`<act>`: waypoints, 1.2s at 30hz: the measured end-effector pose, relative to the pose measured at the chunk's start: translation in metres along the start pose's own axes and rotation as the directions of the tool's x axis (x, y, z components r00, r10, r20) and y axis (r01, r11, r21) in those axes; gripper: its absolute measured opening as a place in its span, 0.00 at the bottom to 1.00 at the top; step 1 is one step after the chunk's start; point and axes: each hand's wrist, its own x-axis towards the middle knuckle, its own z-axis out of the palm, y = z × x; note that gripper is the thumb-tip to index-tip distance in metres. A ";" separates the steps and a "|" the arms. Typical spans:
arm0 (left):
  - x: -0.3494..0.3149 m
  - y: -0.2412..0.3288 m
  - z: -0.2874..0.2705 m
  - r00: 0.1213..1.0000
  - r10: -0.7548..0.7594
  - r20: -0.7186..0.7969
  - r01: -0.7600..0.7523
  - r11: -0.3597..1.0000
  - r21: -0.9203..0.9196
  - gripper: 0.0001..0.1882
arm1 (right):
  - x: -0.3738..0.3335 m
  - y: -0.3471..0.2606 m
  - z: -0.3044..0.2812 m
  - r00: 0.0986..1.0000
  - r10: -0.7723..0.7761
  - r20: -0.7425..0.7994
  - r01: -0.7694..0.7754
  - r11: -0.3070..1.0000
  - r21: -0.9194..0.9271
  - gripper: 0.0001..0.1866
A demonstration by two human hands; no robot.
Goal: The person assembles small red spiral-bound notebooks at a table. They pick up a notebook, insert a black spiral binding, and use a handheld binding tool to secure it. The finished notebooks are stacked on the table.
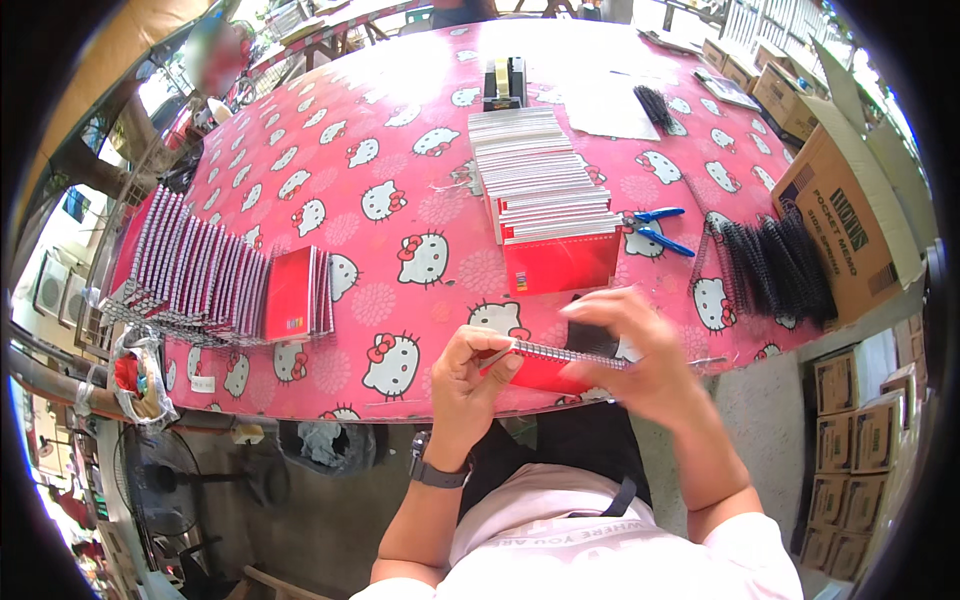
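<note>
Crosswise at the pink table's (345,375) near edge, a red notebook (545,374) ran left to right, dipping rightward, coil along its far side; the left hand (468,375) pinched one end, the blurred right hand's (645,352) fingers wide.

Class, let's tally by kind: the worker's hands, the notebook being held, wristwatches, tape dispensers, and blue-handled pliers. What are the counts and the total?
Hands: 2 (left hand, right hand)
Red spiral notebook being held: 1
Black wristwatch: 1
Tape dispenser: 1
Blue-handled pliers: 1
Total: 6
</note>
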 end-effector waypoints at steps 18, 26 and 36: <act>-0.010 0.024 -0.015 0.992 0.042 0.118 -0.071 0.965 0.252 0.09 | 0.010 -0.014 0.043 0.987 -0.133 0.092 0.119 0.981 0.153 0.17; -0.012 0.027 -0.024 0.978 0.156 0.136 -0.191 0.933 0.304 0.08 | 0.009 -0.024 0.049 0.984 0.039 0.172 -0.081 0.966 0.246 0.19; -0.014 0.021 -0.021 0.993 0.070 -0.093 -0.060 0.993 0.105 0.09 | 0.010 -0.029 0.068 0.996 -0.093 -0.012 0.093 0.989 0.119 0.10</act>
